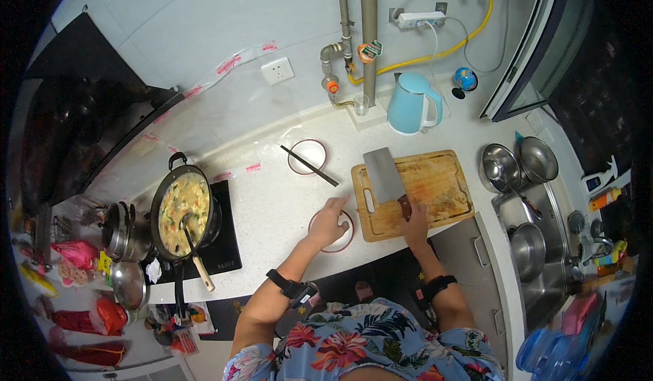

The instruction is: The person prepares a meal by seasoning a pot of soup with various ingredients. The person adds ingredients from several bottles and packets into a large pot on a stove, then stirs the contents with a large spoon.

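My right hand grips the dark wooden handle of a cleaver, whose wide blade lies over the left part of a wooden cutting board. Over a red-rimmed white bowl on the counter hovers my left hand, fingers apart and holding nothing; whether it touches the bowl I cannot tell. Behind it stands a second red-rimmed bowl with dark chopsticks laid across it. At the left, a pan of soup with egg and vegetable pieces holds a ladle on the black cooktop.
A blue electric kettle stands behind the board, near a small globe. Metal bowls and a colander sit by the sink at the right. Stacked pots and a steel lid are left of the pan.
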A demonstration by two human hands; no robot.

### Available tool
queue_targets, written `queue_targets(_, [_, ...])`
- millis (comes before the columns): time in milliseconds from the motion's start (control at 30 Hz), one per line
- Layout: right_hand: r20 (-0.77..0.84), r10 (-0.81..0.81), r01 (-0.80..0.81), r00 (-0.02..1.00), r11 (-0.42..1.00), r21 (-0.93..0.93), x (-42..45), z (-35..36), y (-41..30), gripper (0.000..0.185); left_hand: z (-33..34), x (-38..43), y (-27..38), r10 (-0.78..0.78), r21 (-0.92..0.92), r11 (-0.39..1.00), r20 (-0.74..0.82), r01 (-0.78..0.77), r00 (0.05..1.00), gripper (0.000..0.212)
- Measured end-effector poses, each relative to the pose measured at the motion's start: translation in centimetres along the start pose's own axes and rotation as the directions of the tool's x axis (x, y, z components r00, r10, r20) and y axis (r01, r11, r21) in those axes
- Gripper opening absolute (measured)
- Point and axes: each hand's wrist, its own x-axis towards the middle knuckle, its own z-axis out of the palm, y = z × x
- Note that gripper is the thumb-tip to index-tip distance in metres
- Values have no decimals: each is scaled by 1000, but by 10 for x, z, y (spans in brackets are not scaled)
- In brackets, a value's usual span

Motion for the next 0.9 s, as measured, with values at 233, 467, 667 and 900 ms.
queue_targets(233, [77, -18, 34, 997, 975, -220, -5, 24, 24, 47, -21, -19, 7, -71, -42, 996, 119, 77, 990, 43])
queue_targets(467, [60, -383, 374, 922, 920, 119, 4, 19, -65, 39, -87, -83, 0, -90, 5, 996, -52, 90, 995, 37])
queue_targets(667, [449, -598, 200, 664, 721, 663, -65, 110, -233, 38, -156, -189, -19, -95, 49, 992, -353, 119, 931, 33])
queue_targets(900, [877, -446, -531, 180, 706, 468, -185, 236, -361, 47, -227, -321, -47, -218, -24, 971, -484, 236, 848, 30])
